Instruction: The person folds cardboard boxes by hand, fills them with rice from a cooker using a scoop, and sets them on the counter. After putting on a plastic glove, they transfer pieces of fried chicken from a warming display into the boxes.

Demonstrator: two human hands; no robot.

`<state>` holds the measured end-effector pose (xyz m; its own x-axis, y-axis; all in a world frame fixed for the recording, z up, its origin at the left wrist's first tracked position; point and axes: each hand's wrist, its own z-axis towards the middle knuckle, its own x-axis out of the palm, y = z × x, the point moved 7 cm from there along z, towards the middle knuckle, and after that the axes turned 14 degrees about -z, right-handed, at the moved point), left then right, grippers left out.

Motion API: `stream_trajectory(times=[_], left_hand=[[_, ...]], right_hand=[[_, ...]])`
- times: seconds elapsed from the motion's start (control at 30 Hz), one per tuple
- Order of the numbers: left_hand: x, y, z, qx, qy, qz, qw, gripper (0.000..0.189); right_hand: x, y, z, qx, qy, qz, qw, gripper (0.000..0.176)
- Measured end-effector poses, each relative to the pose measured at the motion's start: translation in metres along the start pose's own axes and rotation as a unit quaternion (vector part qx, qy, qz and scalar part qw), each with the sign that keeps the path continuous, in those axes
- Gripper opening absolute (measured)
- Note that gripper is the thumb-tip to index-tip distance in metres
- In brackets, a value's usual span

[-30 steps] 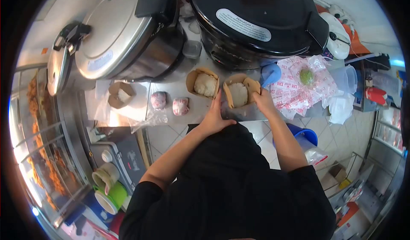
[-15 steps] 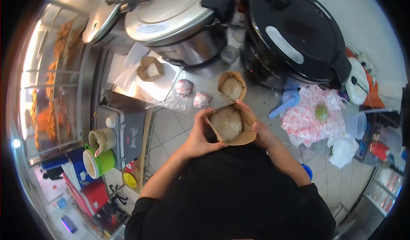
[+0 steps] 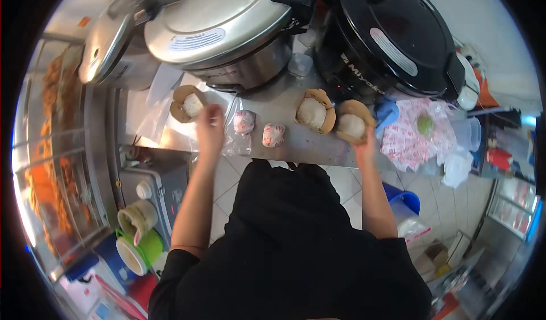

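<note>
My right hand grips the near right side of an open brown paper box of rice at the counter's right part. Just left of it stands a second paper rice box, its flaps up. My left hand, smeared by motion, hovers beside a third paper box with a smaller heap of rice in it. Between my hands lie two round bundles in red-and-white printed paper, one on clear plastic and the other bundle on the bare metal.
Behind the boxes stand a large silver rice cooker and a black one. Printed wrapping sheets with a green round item lie at right, near a blue scoop. The steel counter's edge runs before me.
The rice box held in both hands has moved right to the counter beside the other box, with only my right hand on it. My left hand has let go and moved left.
</note>
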<state>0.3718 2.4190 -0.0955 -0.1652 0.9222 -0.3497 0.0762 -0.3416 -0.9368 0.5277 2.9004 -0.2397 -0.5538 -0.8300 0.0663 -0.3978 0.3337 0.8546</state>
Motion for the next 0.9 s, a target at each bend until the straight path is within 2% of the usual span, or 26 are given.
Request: stream_trajectory(times=[0.03,0.07,0.1,0.13,0.17,0.2,0.27,0.3,0.37,0.4,0.43,0.47,0.5,0.57,0.67,0.73,0.9], left_hand=[[-0.023,0.013,0.023,0.047,-0.010,0.038,0.998,0.025],[-0.040,0.024,0.044,0.096,-0.024,0.074,0.992,0.028],[-0.048,0.022,0.059,0.093,-0.015,0.161,0.982,0.035],[-0.054,0.019,0.073,0.090,-0.011,0.246,0.965,0.042],[-0.058,0.033,0.087,0.033,0.017,0.307,0.951,0.058],[-0.058,0.030,0.096,0.033,0.018,0.298,0.954,0.058],[-0.049,0.035,0.108,-0.027,0.097,0.347,0.932,0.066],[-0.045,0.031,0.111,-0.024,0.111,0.353,0.929,0.065],[-0.038,0.041,0.117,-0.041,0.130,0.330,0.934,0.060],[-0.033,0.051,0.119,-0.058,0.146,0.310,0.938,0.055],[-0.031,0.058,0.122,-0.060,0.149,0.279,0.947,0.045],[-0.030,0.058,0.124,-0.057,0.146,0.272,0.949,0.045],[-0.029,0.058,0.123,-0.063,0.140,0.280,0.948,0.041],[-0.035,0.066,0.120,-0.080,0.124,0.282,0.948,0.038],[-0.045,0.080,0.116,-0.093,0.110,0.298,0.943,0.034],[-0.051,0.071,0.102,-0.055,0.090,0.307,0.946,0.032],[-0.092,0.030,0.043,-0.034,-0.011,0.288,0.957,0.027]], right_hand=[[0.004,-0.007,0.001,0.012,-0.024,-0.067,0.997,0.067],[0.008,-0.005,-0.008,0.008,-0.040,-0.068,0.997,0.067],[0.010,0.011,-0.016,-0.059,-0.110,-0.199,0.972,0.068],[0.015,0.030,-0.024,-0.123,-0.176,-0.328,0.920,0.069],[0.026,0.051,-0.034,-0.181,-0.235,-0.450,0.842,0.071],[0.041,0.072,-0.047,-0.186,-0.240,-0.454,0.837,0.071],[0.076,0.115,-0.082,-0.208,-0.262,-0.607,0.721,0.067],[0.098,0.122,-0.090,-0.208,-0.264,-0.609,0.718,0.067],[0.149,0.125,-0.086,-0.165,-0.211,-0.747,0.608,0.061],[0.157,0.129,-0.080,-0.168,-0.216,-0.747,0.605,0.061],[0.158,0.119,-0.066,-0.075,-0.171,-0.780,0.598,0.054],[0.155,0.107,-0.056,0.017,-0.123,-0.803,0.583,0.047],[0.152,0.101,-0.048,0.010,-0.127,-0.806,0.579,0.047],[0.133,0.087,-0.032,-0.030,-0.168,-0.760,0.627,0.039],[0.130,0.090,-0.032,-0.094,-0.149,-0.765,0.619,0.038],[0.130,0.097,-0.035,-0.131,-0.136,-0.763,0.618,0.035],[0.137,0.115,-0.050,-0.234,-0.077,-0.739,0.627,0.031]])
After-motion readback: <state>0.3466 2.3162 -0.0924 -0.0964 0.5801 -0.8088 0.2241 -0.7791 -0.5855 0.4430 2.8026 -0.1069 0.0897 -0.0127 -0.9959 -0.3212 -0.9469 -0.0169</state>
